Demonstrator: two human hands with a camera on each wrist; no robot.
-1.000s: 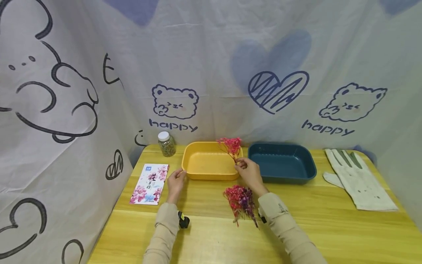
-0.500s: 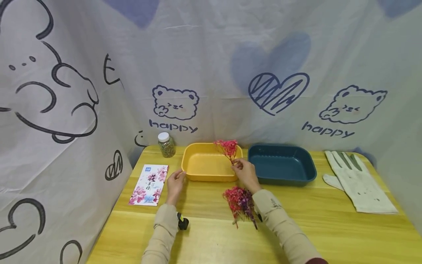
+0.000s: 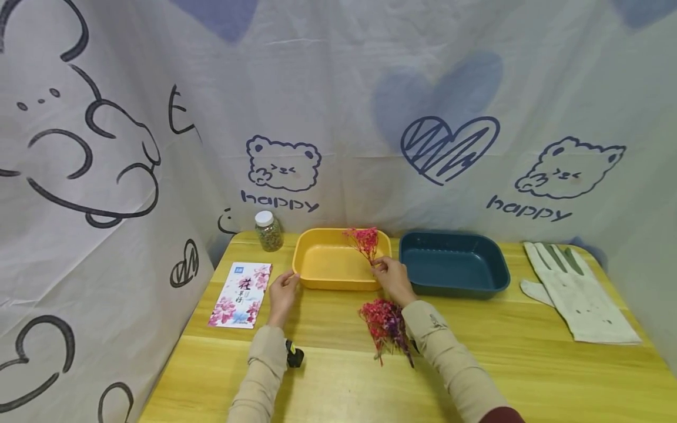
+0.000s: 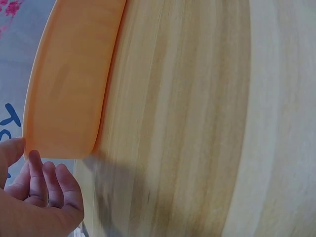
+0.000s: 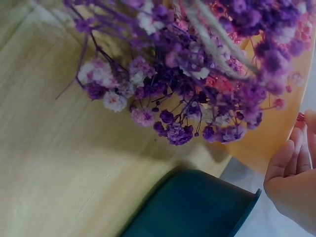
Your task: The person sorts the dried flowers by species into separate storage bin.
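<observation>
My right hand (image 3: 394, 279) pinches the stems of a pink dried-flower sprig (image 3: 364, 238), whose blooms stand over the right part of the yellow basin (image 3: 333, 284). At the basin's front left corner my left hand (image 3: 282, 296) holds the rim between thumb and fingers; the left wrist view shows that hand (image 4: 47, 197) against the corner of the basin (image 4: 69, 89). A bunch of red and purple dried flowers (image 3: 387, 323) lies on the table near the right forearm. Close up, the right wrist view shows its purple blooms (image 5: 177, 133). The fingertips of the right hand (image 5: 296, 173) are partly cut off there.
A dark blue basin (image 3: 455, 289) stands right of the yellow one. White gloves (image 3: 582, 299) lie at the far right. On the left are a white-capped jar (image 3: 270, 234) and a floral printed packet (image 3: 240, 295). A printed cloth hangs behind the table (image 3: 338, 382).
My right hand has shifted slightly left and down with the pink sprig, bringing the blooms a little further over the yellow basin. The left hand stays at the basin's corner.
</observation>
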